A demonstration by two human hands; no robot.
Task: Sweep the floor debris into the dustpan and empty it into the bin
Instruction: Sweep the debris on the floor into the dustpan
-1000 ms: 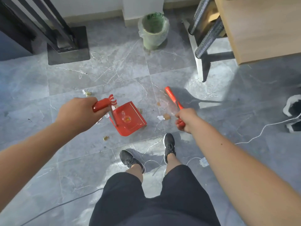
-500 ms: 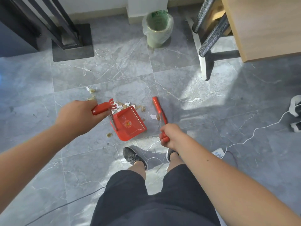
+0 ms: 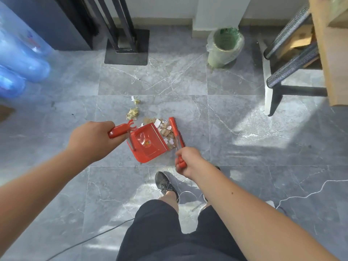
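So far the sweeping is only partway along. The left hand has its fingers wrapped around the red handle of the dustpan, which rests on the grey floor with its open mouth facing about 1 o'clock. The right hand is closed around the handle of the red brush, whose head lies along the pan's mouth. A heap of torn scraps, pale and brown, sits pressed between brush and pan lip, mostly not yet inside; the pan's tray looks nearly bare. Two smaller clumps lie apart at 11 o'clock from the pan, untouched. The bin, lined with a bag, stands well away at 1 o'clock near the wall. By my judgement, gathering, collecting the stray clumps and emptying all remain.
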